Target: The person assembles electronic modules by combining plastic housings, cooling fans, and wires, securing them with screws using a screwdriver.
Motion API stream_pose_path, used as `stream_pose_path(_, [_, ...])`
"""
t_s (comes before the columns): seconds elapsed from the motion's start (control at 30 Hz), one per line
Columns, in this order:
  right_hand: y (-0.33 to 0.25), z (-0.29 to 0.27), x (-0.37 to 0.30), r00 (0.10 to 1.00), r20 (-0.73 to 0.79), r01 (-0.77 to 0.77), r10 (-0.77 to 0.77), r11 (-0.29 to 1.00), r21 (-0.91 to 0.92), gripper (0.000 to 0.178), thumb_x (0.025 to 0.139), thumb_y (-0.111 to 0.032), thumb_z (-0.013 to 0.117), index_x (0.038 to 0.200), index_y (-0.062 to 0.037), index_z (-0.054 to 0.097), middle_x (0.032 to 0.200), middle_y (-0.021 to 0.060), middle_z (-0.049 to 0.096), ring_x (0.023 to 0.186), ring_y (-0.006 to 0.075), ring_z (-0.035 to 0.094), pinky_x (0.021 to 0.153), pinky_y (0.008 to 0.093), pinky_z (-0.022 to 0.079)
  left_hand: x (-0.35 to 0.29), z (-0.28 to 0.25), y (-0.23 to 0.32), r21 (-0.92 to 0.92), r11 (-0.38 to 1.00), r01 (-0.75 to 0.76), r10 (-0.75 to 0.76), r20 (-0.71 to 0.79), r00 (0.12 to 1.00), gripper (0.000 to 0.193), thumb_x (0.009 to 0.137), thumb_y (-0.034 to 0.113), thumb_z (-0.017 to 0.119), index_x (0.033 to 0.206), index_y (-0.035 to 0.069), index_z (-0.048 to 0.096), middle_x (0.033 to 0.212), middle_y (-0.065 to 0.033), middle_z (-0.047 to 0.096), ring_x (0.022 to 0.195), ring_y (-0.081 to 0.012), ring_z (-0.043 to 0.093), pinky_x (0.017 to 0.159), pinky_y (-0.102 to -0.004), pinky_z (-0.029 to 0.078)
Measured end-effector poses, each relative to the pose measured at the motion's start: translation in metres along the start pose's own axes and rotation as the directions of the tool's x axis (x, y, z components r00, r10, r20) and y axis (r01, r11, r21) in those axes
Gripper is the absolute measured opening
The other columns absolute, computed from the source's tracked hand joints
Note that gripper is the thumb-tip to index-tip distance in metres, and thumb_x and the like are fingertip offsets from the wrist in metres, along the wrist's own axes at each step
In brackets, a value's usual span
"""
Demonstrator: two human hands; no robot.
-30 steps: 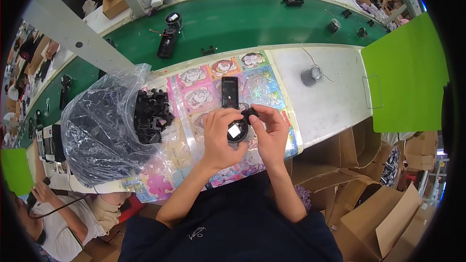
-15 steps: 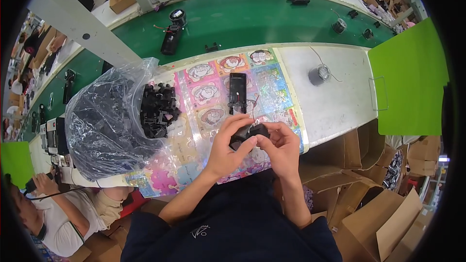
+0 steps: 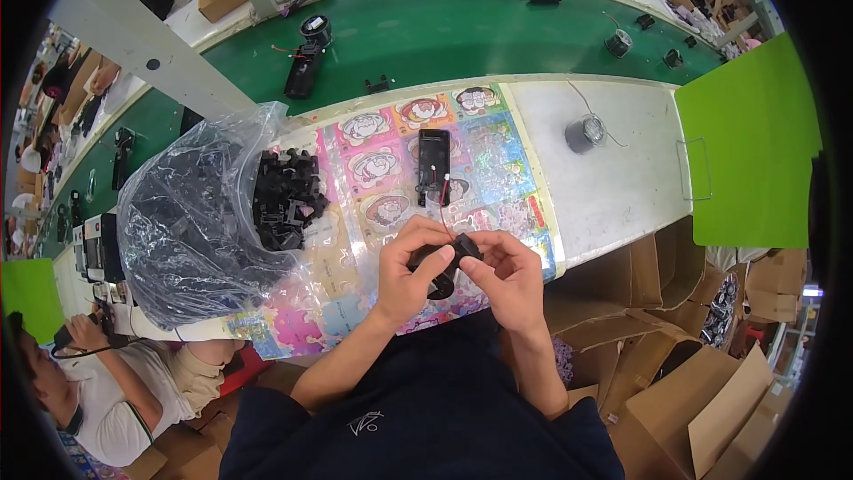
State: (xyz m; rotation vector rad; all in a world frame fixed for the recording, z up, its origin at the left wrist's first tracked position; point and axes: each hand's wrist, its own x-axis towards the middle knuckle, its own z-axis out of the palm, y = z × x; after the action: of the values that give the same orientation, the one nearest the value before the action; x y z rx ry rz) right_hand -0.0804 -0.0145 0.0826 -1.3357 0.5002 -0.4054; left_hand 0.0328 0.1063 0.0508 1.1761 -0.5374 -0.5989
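Observation:
Above the near edge of the patterned mat, my left hand [image 3: 407,274] and my right hand [image 3: 511,283] are both closed on one black plastic assembly [image 3: 442,287]. Its rounded end sticks out below the fingers. A blocky black piece [image 3: 465,247] on it sits between both thumbs and fingertips. From between the fingers a thin red wire [image 3: 442,204] rises toward a long black housing [image 3: 434,151], which lies on the mat just beyond my hands. My fingers cover much of the assembly.
A clear plastic bag [image 3: 191,231] with black brackets [image 3: 289,200] spilling from its mouth is at left. A round motor with wires [image 3: 585,134] stands right. Beyond runs a green conveyor [image 3: 400,40] carrying parts. Cardboard boxes [image 3: 675,400] are low right; a person [image 3: 115,400] sits left.
My hands have come slightly lower and turned the assembly, so its rounded end now shows toward me. The wire has swung left. Parts on the conveyor have shifted slightly left.

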Motion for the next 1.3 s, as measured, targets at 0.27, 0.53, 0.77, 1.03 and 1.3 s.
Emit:
stream_pose_path(0.27, [0.015,-0.019,0.019,0.973,-0.222,-0.024,0.059,0.987,0.157,0.023,0.093,-0.002,0.074,0.115,0.0031,0.072,0.090,0.0017,0.070,0.075,0.0059,0.058,0.068,0.0203,0.046,0.044,0.004,0.002,0.377,0.894,-0.241,0.226,0.086,0.970,0.010,0.093,0.009,0.073,0.094,-0.001,0.071,0.097,-0.0090,0.066,0.094,-0.0202,0.065,0.085,-0.0317,0.050])
stream_pose_path(0.53, [0.003,-0.087,0.060,0.928,-0.372,-0.084,0.002,0.976,-0.203,0.025,0.097,-0.015,0.072,0.111,0.0057,0.072,0.085,0.0014,0.071,0.073,0.0072,0.061,0.068,0.0229,0.048,0.213,-0.075,-0.039,0.928,0.366,0.073,0.579,-0.289,0.762,0.023,0.089,0.014,0.070,0.110,0.006,0.073,0.121,-0.0130,0.064,0.114,-0.0352,0.057,0.098,-0.0454,0.047])
stream_pose_path(0.77, [0.000,-0.051,0.043,0.838,-0.091,0.085,-0.537,0.293,-0.952,0.041,0.085,-0.033,0.081,0.111,-0.0026,0.071,0.111,0.0162,0.063,0.106,0.0364,0.056,0.093,0.0462,0.046,0.212,-0.086,-0.023,0.986,0.145,0.086,0.390,-0.137,0.911,0.027,0.088,0.019,0.075,0.111,0.004,0.073,0.116,-0.0142,0.064,0.115,-0.0336,0.057,0.095,-0.0464,0.048])
stream_pose_path(1.03, [0.005,-0.055,0.011,0.897,0.167,0.329,-0.408,0.368,-0.870,0.052,0.077,-0.011,0.083,0.125,-0.0050,0.064,0.127,0.0181,0.058,0.117,0.0387,0.056,0.102,0.0481,0.046,0.128,-0.069,0.020,0.981,0.153,-0.123,0.238,0.084,0.968,0.040,0.080,0.002,0.071,0.120,0.006,0.070,0.122,-0.0187,0.061,0.119,-0.0389,0.055,0.100,-0.0489,0.046])
stream_pose_path(1.3, [-0.003,-0.065,-0.001,0.974,0.019,0.125,-0.227,0.463,-0.878,0.069,0.076,-0.010,0.085,0.139,-0.0109,0.057,0.130,0.0191,0.056,0.117,0.0403,0.059,0.098,0.0451,0.051,0.116,-0.039,0.021,0.833,0.107,-0.543,0.013,0.545,0.839,0.071,0.070,-0.014,0.061,0.131,0.022,0.066,0.157,-0.0129,0.040,0.150,-0.0407,0.033,0.123,-0.0493,0.032])
